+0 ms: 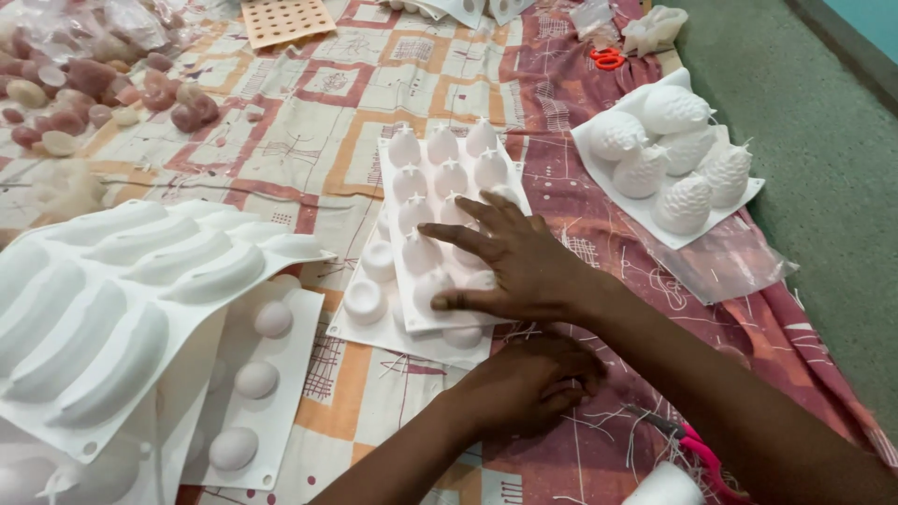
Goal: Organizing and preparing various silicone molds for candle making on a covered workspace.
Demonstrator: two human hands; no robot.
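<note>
partly hidden under the right hand (524,266): a white silicone mould (447,201) with rows of small pointed domes, lying on a patterned cloth (318,131) near the middle of the view. fingers spread wide and flat across its lower right part, gripping nothing. stacked on a second white mould with round cups (374,299), mostly covered, only its left and bottom edges showing. just below, the left hand (528,383), curled down against the cloth; hard to make out whether anything is pinched beneath the fingers. at bottom right, pink-handled scissors (702,454) and a white roll (669,486), both cut off by the arm and frame edge. to the left, a large banana-shaped mould (103,309) overlapping an egg-shaped mould (257,379). upper right, a mould of textured cones (669,159). top left, blurred pinkish lumps (84,89).
</note>
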